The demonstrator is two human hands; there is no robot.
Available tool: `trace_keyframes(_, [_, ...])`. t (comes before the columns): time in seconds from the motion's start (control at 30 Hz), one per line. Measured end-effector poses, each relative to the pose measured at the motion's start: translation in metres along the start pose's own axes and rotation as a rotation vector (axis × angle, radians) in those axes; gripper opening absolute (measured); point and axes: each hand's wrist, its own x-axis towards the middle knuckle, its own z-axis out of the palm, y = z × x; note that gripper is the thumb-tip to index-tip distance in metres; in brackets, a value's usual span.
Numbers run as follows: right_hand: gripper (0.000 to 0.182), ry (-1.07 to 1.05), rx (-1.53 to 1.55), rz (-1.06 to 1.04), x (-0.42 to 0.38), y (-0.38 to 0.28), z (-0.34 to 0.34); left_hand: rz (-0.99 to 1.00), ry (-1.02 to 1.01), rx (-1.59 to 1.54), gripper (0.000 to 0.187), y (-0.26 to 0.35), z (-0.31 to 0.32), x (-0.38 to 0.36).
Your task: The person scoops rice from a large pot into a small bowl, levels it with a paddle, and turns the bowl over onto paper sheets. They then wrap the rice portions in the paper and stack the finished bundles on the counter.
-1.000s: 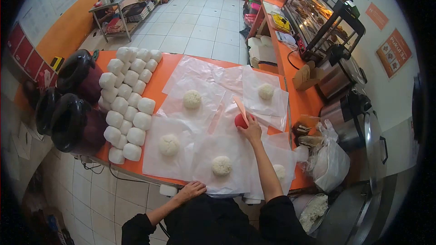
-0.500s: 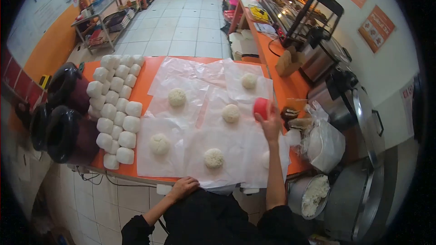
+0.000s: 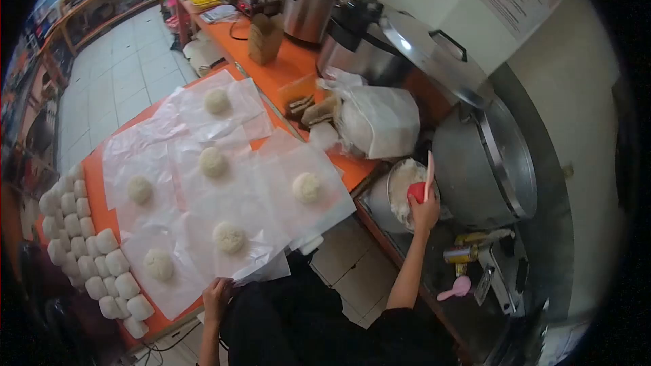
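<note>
My right hand [image 3: 425, 212] is closed on a red cup [image 3: 417, 192] at the pot of white rice [image 3: 405, 177]. A pale pink stick-like utensil [image 3: 429, 169] stands up beside the cup. My left hand [image 3: 217, 294] is closed at the table's front edge, by the corner of a white paper sheet [image 3: 193, 296]; whether it grips the paper is too small to tell. Several round rice mounds lie spaced over the sheets, among them one at the right [image 3: 306, 188] and one near the front [image 3: 228, 238].
Several wrapped white packs [image 3: 116, 262] are stacked at the table's left. A plastic bag [image 3: 380, 122], a large steel pot [image 3: 475, 163] and rice cookers [image 3: 315, 7] stand at the right. Below are a gas stove [image 3: 502, 278] and a pink scoop [image 3: 461, 287].
The view has swung to the right. My right hand has moved with the red cup from above the paper sheets to the rice pot. My left hand remains near the table's front edge.
</note>
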Motion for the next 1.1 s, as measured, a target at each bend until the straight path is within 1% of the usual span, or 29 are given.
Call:
trace_keyframes(0.03, [0.068,-0.033,-0.02,-0.025,0.006,0.017,0.015,0.016,-0.026,0.015,0.011,0.001,-0.001,0.001])
trace_keyframes(0.1, [0.061,0.004,-0.001,-0.095,0.011,0.033,0.028,0.031,-0.053,0.051,0.011,0.003,-0.003,0.001])
trace_keyframes(0.13, [0.058,0.023,0.008,-0.137,0.013,0.037,0.031,0.079,-0.052,0.065,0.012,-0.005,-0.002,-0.001])
trace_keyframes(0.2, [0.052,0.019,-0.032,-0.103,0.015,0.044,0.028,0.172,-0.055,0.097,0.014,-0.021,0.005,-0.004])
trace_keyframes(0.27, [0.044,-0.01,-0.102,-0.07,0.005,0.029,0.003,0.09,-0.062,0.044,0.015,-0.004,-0.003,0.0])
trace_keyframes(0.37, [0.036,-0.203,-0.148,0.103,-0.001,-0.004,-0.038,0.005,-0.073,0.014,0.015,0.002,-0.003,-0.001])
trace_keyframes(0.4, [0.029,-0.056,-0.139,0.022,0.002,0.014,-0.025,-0.017,-0.076,0.012,0.014,0.001,-0.003,-0.002])
trace_keyframes(0.5, [0.03,-0.143,-0.142,0.216,0.009,0.03,-0.029,-0.002,-0.078,0.025,0.013,0.002,-0.006,-0.004])
trace_keyframes(0.6, [0.028,-0.081,-0.176,0.072,0.009,0.072,-0.01,-0.005,-0.045,-0.001,0.013,-0.005,-0.004,-0.009])
trace_keyframes(0.67, [0.029,-0.091,-0.068,-0.007,0.014,0.088,-0.011,-0.02,-0.051,0.023,0.013,-0.002,-0.004,-0.01])
trace_keyframes(0.7, [0.03,-0.11,-0.008,-0.052,0.011,0.085,-0.006,-0.04,-0.05,0.045,0.014,-0.002,-0.006,-0.012])
trace_keyframes(0.77, [0.029,0.207,-0.246,-0.141,-0.002,0.056,-0.01,-0.026,-0.054,0.079,0.011,-0.006,-0.008,-0.014])
trace_keyframes(0.83, [0.028,0.209,0.154,-0.38,-0.014,0.013,-0.011,0.04,-0.048,0.134,0.01,-0.005,-0.011,-0.012])
trace_keyframes(0.87, [0.028,0.211,0.351,-0.483,-0.027,-0.009,-0.014,0.039,-0.02,0.126,0.01,-0.004,-0.011,-0.011])
trace_keyframes(0.93, [0.03,-0.314,0.54,-0.496,-0.092,-0.086,-0.023,0.06,0.029,0.101,0.009,-0.003,-0.013,-0.009])
trace_keyframes(0.97, [0.034,-0.533,0.639,-0.697,-0.114,-0.09,0.014,0.048,0.047,0.082,0.009,-0.002,-0.013,-0.008])
trace_keyframes(1.0, [0.047,-0.647,0.591,-1.069,-0.137,-0.12,0.015,0.038,0.064,0.06,0.01,-0.002,-0.013,-0.007])
trace_keyframes(1.03, [0.053,-0.741,0.657,-1.146,-0.168,-0.143,0.029,0.027,0.084,0.037,0.01,-0.001,-0.012,-0.006])
trace_keyframes(1.07, [0.06,-0.672,0.525,-1.238,-0.196,-0.156,0.043,0.022,0.085,0.032,0.011,-0.002,-0.011,-0.005])
trace_keyframes(1.1, [0.055,-0.593,0.464,-1.313,-0.213,-0.167,0.055,0.013,0.088,0.027,0.011,-0.003,-0.009,-0.006])
